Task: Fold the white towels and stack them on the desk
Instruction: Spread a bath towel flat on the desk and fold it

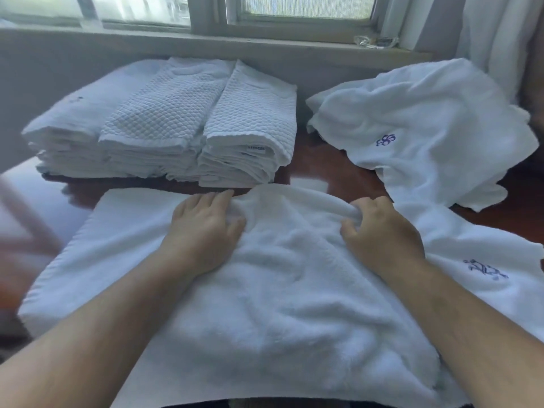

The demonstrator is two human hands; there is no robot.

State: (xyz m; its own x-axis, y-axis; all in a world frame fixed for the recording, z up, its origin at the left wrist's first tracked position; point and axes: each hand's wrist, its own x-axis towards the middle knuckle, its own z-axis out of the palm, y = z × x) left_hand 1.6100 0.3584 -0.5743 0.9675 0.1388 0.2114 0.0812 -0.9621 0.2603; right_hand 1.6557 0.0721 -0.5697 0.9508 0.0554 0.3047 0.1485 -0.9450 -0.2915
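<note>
A white towel lies spread across the dark wooden desk, filling the lower centre of the frame. The left hand presses flat on it with straight fingers, left of centre. The right hand, right of centre, pinches a raised ridge of cloth at the far edge, fingers curled. Folded towels sit stacked in the upper left; unfolded ones are heaped in the upper right. To fold well, it seems wise to smooth the bunched middle first, then match the edges squarely before creasing.
</note>
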